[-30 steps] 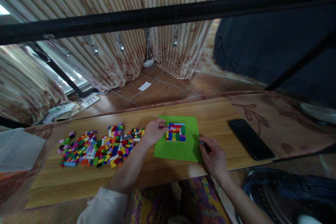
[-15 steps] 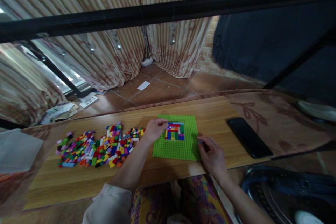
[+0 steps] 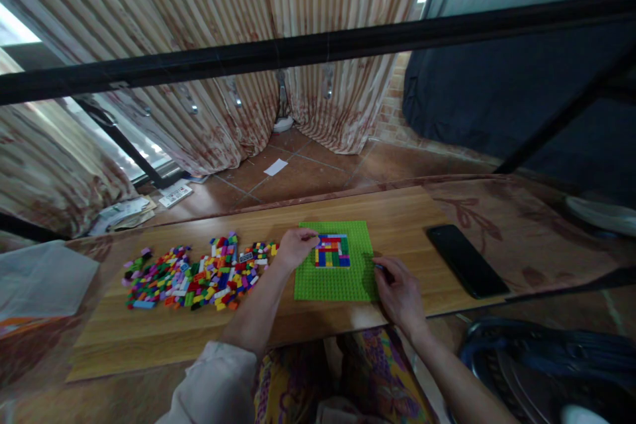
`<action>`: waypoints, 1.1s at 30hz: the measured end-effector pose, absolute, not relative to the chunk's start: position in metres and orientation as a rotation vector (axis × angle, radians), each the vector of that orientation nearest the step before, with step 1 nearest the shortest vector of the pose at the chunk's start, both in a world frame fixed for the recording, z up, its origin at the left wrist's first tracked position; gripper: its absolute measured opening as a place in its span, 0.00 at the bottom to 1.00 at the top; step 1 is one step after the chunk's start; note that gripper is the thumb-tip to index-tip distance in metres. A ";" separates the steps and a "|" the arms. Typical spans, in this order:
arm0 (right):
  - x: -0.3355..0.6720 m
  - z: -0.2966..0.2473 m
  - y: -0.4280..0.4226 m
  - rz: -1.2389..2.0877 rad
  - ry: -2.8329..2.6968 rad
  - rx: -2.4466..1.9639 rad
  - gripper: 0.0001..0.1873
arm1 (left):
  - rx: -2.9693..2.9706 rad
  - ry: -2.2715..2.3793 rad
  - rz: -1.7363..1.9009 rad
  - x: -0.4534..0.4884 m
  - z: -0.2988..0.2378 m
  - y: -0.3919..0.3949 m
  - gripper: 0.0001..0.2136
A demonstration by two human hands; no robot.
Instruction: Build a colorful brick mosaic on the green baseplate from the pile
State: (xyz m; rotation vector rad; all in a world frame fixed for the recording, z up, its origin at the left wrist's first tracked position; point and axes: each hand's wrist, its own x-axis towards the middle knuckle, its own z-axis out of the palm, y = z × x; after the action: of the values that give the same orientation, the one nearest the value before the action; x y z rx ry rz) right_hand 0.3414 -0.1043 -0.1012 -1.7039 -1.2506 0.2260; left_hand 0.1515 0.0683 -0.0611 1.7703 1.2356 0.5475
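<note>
A green studded baseplate (image 3: 335,286) lies on the wooden board, with a multicoloured block of toy bricks (image 3: 332,252) built near its middle. My left hand (image 3: 297,248) reaches over the plate's left part. Its thumb and fingers are pinched together at the upper left corner of the built block; whatever is between them is too small to make out. At the right edge of the plate, my right hand (image 3: 401,291) is closed, thumb against forefinger, and a bit of a small blue brick (image 3: 379,267) shows at the fingertips.
Loose toy bricks (image 3: 199,278) are heaped on the wooden board (image 3: 149,344) at left. A black phone (image 3: 467,262) lies at the board's right end. A translucent plastic container (image 3: 47,281) stands at far left. Across the back runs a dark metal bar (image 3: 298,50).
The camera view has tilted and shifted slightly. Both hands stay at nearly the same places on the plate, the left at the built block and the right at the edge.
</note>
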 end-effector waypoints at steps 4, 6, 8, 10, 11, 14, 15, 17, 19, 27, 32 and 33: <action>0.342 -0.100 -0.104 0.205 -1.262 -1.695 0.12 | 1.770 1.255 0.589 0.146 -0.060 0.057 0.08; 0.342 -0.099 -0.104 0.198 -1.276 -1.694 0.13 | 1.772 1.266 0.612 0.143 -0.060 0.052 0.08; 0.342 -0.098 -0.103 0.193 -1.289 -1.701 0.13 | 1.771 1.288 0.642 0.137 -0.058 0.047 0.10; 0.342 -0.098 -0.103 0.180 -1.295 -1.720 0.13 | 1.767 1.325 0.681 0.126 -0.055 0.042 0.12; 0.342 -0.098 -0.103 0.171 -1.297 -1.734 0.13 | 1.763 1.348 0.702 0.118 -0.053 0.038 0.13; 0.343 -0.101 -0.104 0.136 -1.303 -1.776 0.13 | 1.766 1.448 0.757 0.086 -0.046 0.024 0.12; 0.344 -0.102 -0.105 0.129 -1.309 -1.782 0.13 | 1.774 1.493 0.773 0.074 -0.045 0.018 0.10; 0.346 -0.103 -0.105 0.126 -1.329 -1.782 0.14 | 1.769 1.576 0.804 0.052 -0.044 0.007 0.09; 0.347 -0.104 -0.106 0.122 -1.344 -1.778 0.14 | 1.744 1.648 0.822 0.035 -0.045 -0.003 0.08; 0.347 -0.103 -0.107 0.089 -1.356 -1.796 0.15 | 1.982 1.768 0.729 0.033 -0.048 -0.009 0.08; 0.347 -0.101 -0.107 0.101 -1.359 -1.804 0.14 | 2.266 1.923 0.461 0.053 -0.044 -0.005 0.09; 0.346 -0.101 -0.107 0.103 -1.354 -1.803 0.14 | 2.305 1.955 0.394 0.056 -0.044 -0.005 0.08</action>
State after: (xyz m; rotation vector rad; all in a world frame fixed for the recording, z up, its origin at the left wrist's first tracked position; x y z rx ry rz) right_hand 0.3464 -0.1072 -0.1012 -1.8026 -1.3544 0.1028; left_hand 0.0559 -0.0045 -0.0440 2.3047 1.9546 0.3938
